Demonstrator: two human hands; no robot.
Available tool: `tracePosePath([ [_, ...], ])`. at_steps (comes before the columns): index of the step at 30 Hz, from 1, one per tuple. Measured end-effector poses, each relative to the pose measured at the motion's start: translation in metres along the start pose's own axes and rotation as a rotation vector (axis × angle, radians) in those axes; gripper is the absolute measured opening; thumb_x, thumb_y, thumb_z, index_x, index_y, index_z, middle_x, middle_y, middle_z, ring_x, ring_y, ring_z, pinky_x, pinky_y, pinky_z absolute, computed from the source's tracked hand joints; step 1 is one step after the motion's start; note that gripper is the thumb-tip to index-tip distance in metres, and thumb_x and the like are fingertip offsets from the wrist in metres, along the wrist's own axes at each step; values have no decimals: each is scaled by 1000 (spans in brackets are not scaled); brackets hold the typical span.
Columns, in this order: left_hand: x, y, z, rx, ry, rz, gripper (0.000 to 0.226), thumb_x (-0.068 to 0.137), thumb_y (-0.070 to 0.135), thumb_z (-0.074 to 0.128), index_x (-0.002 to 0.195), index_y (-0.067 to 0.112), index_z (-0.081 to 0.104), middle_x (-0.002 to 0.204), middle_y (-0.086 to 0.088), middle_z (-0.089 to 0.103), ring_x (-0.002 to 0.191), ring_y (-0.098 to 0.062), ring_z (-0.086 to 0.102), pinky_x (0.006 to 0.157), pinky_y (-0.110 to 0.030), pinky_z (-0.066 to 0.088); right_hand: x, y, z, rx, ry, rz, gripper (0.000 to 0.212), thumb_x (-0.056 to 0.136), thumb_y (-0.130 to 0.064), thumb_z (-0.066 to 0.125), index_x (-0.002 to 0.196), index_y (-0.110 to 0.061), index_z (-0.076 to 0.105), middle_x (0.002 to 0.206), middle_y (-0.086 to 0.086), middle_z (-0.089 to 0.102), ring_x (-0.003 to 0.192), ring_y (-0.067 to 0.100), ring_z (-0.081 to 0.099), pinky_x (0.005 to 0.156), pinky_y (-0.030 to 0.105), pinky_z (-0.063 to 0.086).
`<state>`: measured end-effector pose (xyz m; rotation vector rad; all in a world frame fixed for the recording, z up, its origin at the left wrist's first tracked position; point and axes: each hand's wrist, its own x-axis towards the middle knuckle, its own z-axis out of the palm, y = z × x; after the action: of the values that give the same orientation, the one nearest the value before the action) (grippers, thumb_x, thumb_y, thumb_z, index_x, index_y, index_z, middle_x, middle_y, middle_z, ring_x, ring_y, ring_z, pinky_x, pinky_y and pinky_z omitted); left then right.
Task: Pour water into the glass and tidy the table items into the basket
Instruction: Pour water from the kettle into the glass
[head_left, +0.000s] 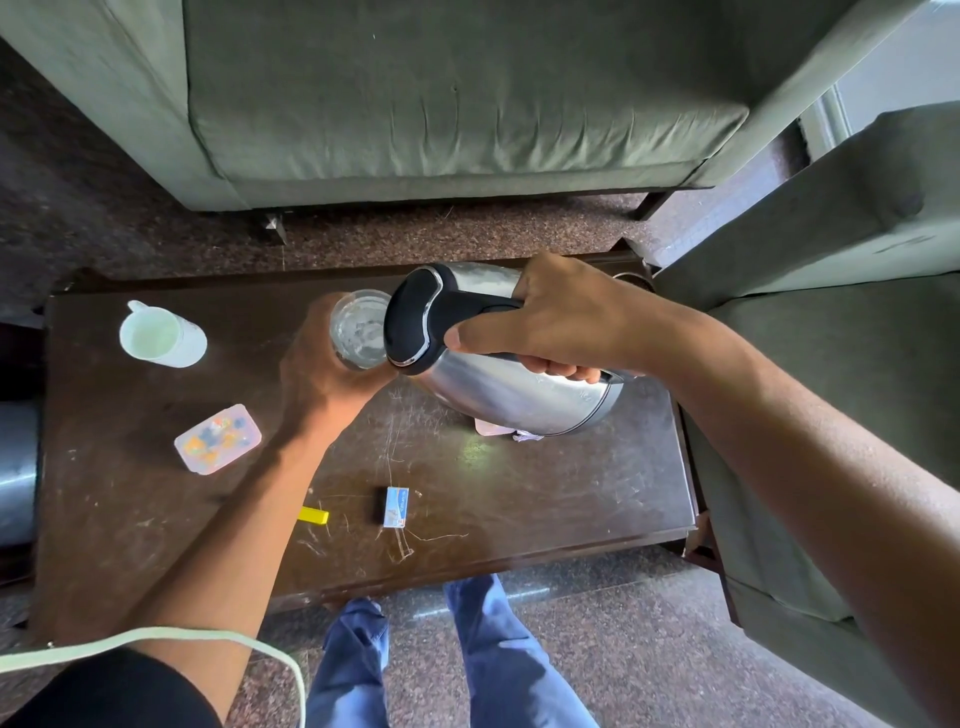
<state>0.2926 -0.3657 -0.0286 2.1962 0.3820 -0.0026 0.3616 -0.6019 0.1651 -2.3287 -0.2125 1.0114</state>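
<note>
A steel kettle (498, 395) with a black lid and handle is tilted left over a clear glass (358, 330). My right hand (550, 319) grips the kettle's handle. My left hand (322, 374) wraps around the glass and holds it just above the dark wooden table (545, 493). Water shows inside the glass. On the table lie a white mug (161, 338) at the far left, a pink patterned box (217, 439), a small blue and white box (396, 507) and a yellow piece (314, 515) partly hidden by my left forearm. No basket is in view.
A green sofa (457, 104) stands behind the table and a second green seat (831, 338) at the right. A pink item (491, 427) lies partly hidden under the kettle. A white cable (156, 636) crosses my left arm. My legs in blue jeans stand at the table's near edge.
</note>
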Motion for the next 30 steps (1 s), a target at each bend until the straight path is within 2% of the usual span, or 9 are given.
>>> tracePosePath([
  [5,0,5,-1,-21,21,-4,94,60,75,81,141,34,56,124,18,67,110,-7,65,92,-32,51,-6,10,2,65,27,-25,60,76,-66,74,49,-15,56,43,-1,49,38,20,45,42,25,37],
  [8,1,5,-1,-33,53,-8,94,59,76,83,140,35,57,124,21,65,110,-4,64,93,-28,49,-9,16,4,142,34,-54,56,79,-59,76,50,-16,53,44,-1,47,41,22,42,47,27,35],
  [14,7,1,1,-43,81,5,88,61,68,84,139,38,56,129,15,71,109,-1,63,94,-23,48,-22,31,5,322,90,-114,64,94,-40,77,40,-18,50,35,-6,40,34,15,34,45,25,32],
  [18,14,-5,4,-30,79,19,75,63,70,89,127,65,49,126,24,65,107,7,60,87,0,41,-32,41,6,495,144,-152,68,94,-36,81,44,-12,42,38,-1,34,38,20,29,48,36,22],
  [19,17,-9,6,-23,81,19,76,65,68,91,128,64,50,129,22,68,108,6,61,90,-2,43,-34,42,7,524,158,-162,68,93,-35,82,44,-11,40,39,-1,33,38,20,28,49,38,21],
  [21,23,-18,10,-5,97,10,84,66,64,96,138,47,55,134,13,72,115,-4,67,98,-21,52,-36,44,8,552,200,-172,72,88,-38,84,45,-6,37,40,4,33,40,20,27,50,42,22],
  [23,29,-27,15,17,114,10,91,65,62,97,142,36,55,136,9,73,120,-10,69,100,-30,54,-36,47,10,569,257,-174,77,81,-44,85,48,3,34,43,13,31,43,20,29,49,44,22],
  [27,38,-41,23,34,111,27,91,63,63,94,140,33,56,135,8,72,119,-10,67,99,-30,53,-32,53,15,652,364,-214,72,76,-48,78,42,-2,34,39,12,29,43,21,29,47,45,25],
  [30,45,-48,29,28,109,45,87,64,62,92,138,32,57,134,4,71,118,-11,66,100,-30,52,-24,58,19,724,410,-245,74,79,-45,76,45,5,33,38,20,27,39,22,26,44,44,24],
])
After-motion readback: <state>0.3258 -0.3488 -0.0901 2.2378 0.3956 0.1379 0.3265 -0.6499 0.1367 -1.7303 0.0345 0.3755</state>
